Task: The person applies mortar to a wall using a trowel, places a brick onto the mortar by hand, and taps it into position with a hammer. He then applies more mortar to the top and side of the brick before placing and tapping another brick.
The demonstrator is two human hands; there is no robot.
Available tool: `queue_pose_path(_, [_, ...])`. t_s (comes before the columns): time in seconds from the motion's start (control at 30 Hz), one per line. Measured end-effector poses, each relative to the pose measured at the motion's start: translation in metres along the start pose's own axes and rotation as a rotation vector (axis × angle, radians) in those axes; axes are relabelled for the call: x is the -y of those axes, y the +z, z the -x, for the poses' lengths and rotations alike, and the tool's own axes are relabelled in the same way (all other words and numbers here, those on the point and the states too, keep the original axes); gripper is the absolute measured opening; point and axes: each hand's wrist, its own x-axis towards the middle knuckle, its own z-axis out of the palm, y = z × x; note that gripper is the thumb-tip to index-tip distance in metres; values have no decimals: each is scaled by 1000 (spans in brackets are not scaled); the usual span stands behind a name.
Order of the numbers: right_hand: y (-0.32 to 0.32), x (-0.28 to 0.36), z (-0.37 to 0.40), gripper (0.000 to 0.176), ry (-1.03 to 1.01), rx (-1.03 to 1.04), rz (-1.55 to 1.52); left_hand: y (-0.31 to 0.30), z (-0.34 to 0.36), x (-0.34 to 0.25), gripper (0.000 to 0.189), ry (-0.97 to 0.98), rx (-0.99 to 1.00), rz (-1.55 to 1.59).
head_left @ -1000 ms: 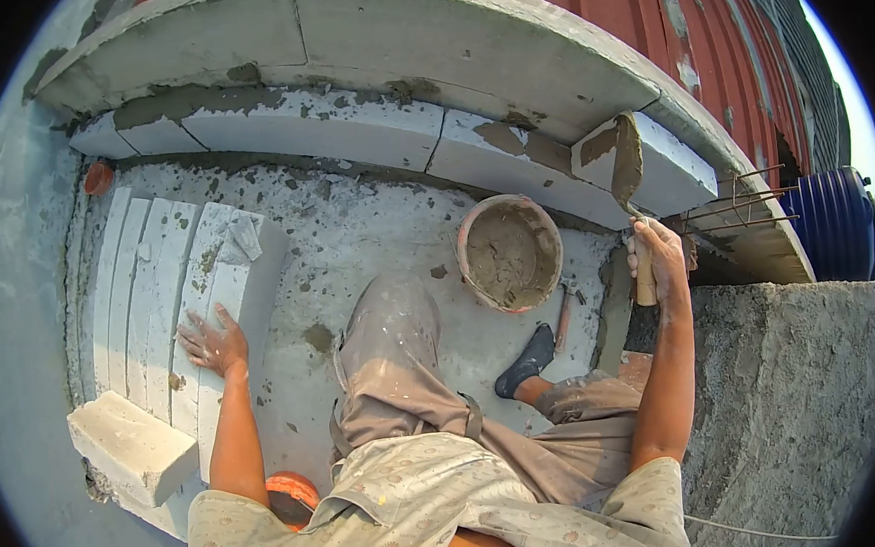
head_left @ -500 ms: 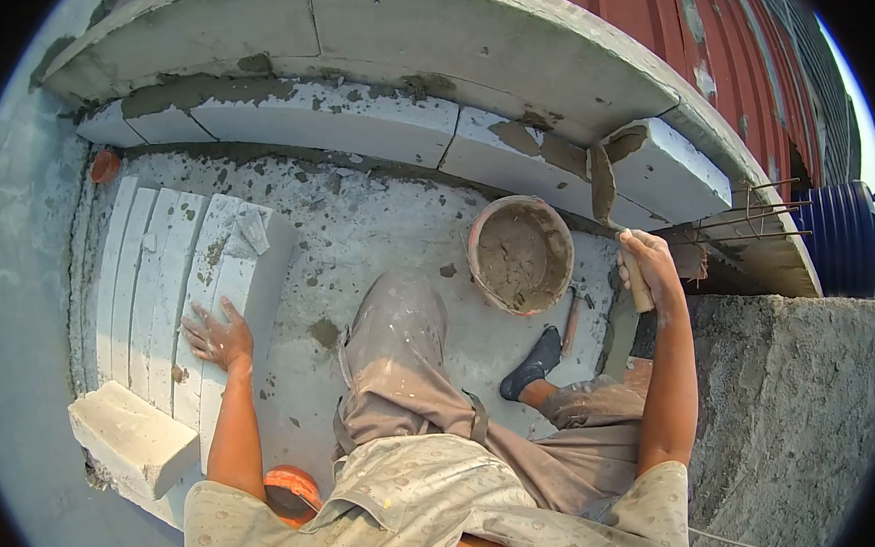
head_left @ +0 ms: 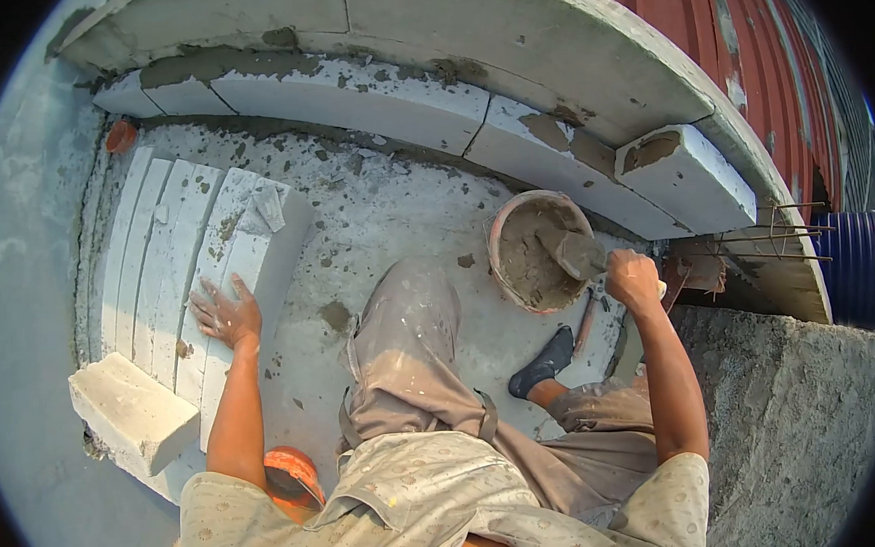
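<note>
My right hand [head_left: 634, 279] is closed around the handle of a trowel [head_left: 573, 252], whose blade rests in the grey mortar of a round bucket [head_left: 497, 242]. Fingers spread, my left hand [head_left: 226, 315] lies flat on a row of white blocks [head_left: 190, 228] standing side by side on the left. Along the curved wall runs a course of white blocks [head_left: 347, 104], with mortar smeared on parts of their tops. At its right end sits another block [head_left: 692, 173] with a mortar patch on its end face.
A loose block [head_left: 133, 407] lies by my left forearm. An orange container [head_left: 295, 475] stands near my left side, and a small orange pot [head_left: 122, 136] is at the far left corner. Rebar ends [head_left: 771, 235] stick out at right. A hammer-like tool [head_left: 587, 322] lies beside the bucket.
My right hand has brought the trowel from the block at the wall's right end down into the bucket. My left hand stays on the blocks. The view has shifted slightly.
</note>
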Motion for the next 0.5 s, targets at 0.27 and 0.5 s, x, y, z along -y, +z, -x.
queue_pose_path(0.27, [29,46,-14,14,-86,43,42,4,-1,1,77,-13,-34,-5])
queue_pose_path(0.5, [58,-10,48,34,286,257,-633,-4,-1,-3,79,-32,56,71])
